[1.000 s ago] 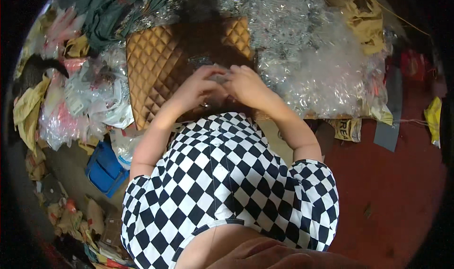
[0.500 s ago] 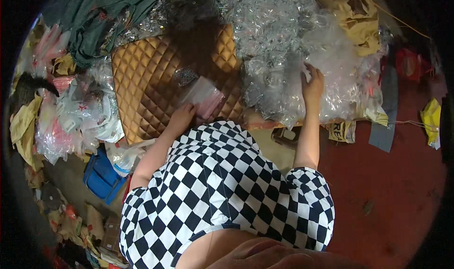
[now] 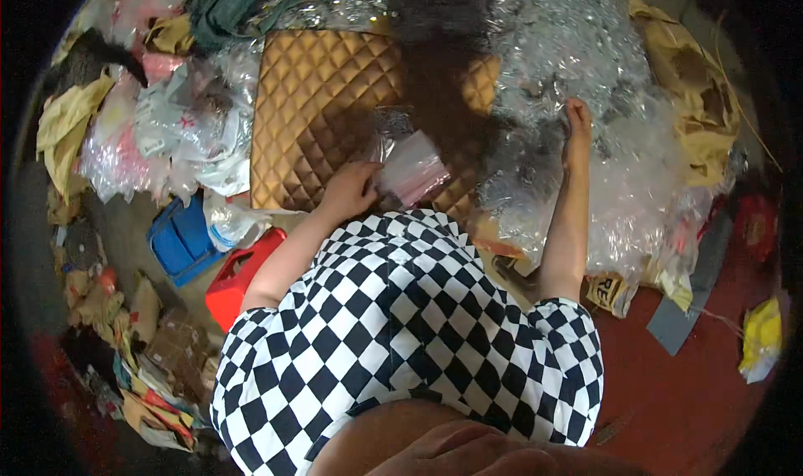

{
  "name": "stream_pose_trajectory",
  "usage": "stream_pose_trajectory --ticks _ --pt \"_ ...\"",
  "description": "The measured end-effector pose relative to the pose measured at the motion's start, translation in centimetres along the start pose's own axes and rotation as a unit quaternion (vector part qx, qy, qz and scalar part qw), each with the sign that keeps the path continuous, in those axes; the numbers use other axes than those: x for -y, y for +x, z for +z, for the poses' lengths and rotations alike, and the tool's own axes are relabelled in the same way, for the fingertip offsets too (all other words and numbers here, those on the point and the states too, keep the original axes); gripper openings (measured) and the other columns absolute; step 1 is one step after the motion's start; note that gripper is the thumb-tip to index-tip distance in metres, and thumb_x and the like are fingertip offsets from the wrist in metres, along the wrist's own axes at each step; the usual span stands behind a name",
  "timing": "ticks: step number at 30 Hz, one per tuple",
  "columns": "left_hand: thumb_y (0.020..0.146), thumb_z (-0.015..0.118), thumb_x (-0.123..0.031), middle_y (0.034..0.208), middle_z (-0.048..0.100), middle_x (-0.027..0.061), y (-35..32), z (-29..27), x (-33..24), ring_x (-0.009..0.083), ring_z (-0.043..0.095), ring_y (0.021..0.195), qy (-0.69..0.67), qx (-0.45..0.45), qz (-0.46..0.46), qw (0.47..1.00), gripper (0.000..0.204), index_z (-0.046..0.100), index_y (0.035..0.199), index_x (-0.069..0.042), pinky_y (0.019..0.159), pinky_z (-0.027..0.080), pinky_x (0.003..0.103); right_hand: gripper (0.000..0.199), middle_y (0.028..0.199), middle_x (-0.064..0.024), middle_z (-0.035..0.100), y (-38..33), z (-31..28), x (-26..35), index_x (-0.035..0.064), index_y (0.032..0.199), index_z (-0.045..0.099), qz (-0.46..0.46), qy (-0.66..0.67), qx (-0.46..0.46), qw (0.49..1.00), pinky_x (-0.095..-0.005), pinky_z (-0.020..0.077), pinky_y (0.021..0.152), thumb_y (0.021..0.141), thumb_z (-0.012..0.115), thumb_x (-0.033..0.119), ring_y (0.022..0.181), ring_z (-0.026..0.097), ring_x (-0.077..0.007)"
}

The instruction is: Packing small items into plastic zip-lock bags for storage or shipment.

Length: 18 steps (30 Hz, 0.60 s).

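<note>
My left hand (image 3: 350,190) grips a small clear plastic packet with pink contents (image 3: 410,171), holding it over a brown quilted cushion (image 3: 318,116). My right hand (image 3: 577,120) reaches far forward into a big heap of clear plastic bags (image 3: 577,74), fingers pressed among them; whether it holds one I cannot tell. My black-and-white checkered top (image 3: 401,342) fills the lower middle of the view.
Crumpled bags and cloth (image 3: 159,133) pile up at the left. A blue container (image 3: 180,240) and a red stool (image 3: 238,275) sit by my left elbow. Brown paper (image 3: 694,99) lies at the far right, red floor (image 3: 686,392) with scraps at the lower right.
Both hands were together over the cushion one second ago. My right hand has since stretched out to the right into the plastic heap, while my left hand kept the pink packet.
</note>
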<state>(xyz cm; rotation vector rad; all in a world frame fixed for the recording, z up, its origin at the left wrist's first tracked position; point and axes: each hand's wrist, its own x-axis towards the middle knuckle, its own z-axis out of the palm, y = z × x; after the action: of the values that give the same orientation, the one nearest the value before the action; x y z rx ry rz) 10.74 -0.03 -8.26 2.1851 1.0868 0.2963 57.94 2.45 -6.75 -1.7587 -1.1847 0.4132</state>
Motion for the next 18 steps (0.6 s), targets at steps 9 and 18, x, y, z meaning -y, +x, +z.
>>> stream_pose_trajectory --ticks 9,18 --pt "0.091 0.05 -0.013 0.087 0.065 0.0217 0.8 -0.6 0.1 0.0421 0.063 0.083 0.019 0.052 -0.226 0.973 0.022 0.057 0.111 -0.012 0.068 0.049 0.052 0.044 0.115 -0.0145 0.064 -6.7 20.5 9.2 0.0052 0.124 0.055 -0.041 -0.065 0.421 0.904 -0.0366 0.0485 0.092 0.085 0.068 0.021 0.106 0.063 -0.0262" --pt "0.088 0.059 -0.007 0.075 0.061 0.0146 -4.4 -4.1 5.8 0.035 0.06 0.077 0.02 -0.162 -0.07 0.984 0.008 0.066 0.092 -0.005 0.073 0.048 0.042 0.055 0.124 -0.0194 0.06 -4.0 25.5 10.7 0.0068 0.13 0.054 -0.156 -0.219 0.538 0.799 -0.0416 0.0444 0.1 0.079 0.07 0.024 0.116 0.057 -0.034"
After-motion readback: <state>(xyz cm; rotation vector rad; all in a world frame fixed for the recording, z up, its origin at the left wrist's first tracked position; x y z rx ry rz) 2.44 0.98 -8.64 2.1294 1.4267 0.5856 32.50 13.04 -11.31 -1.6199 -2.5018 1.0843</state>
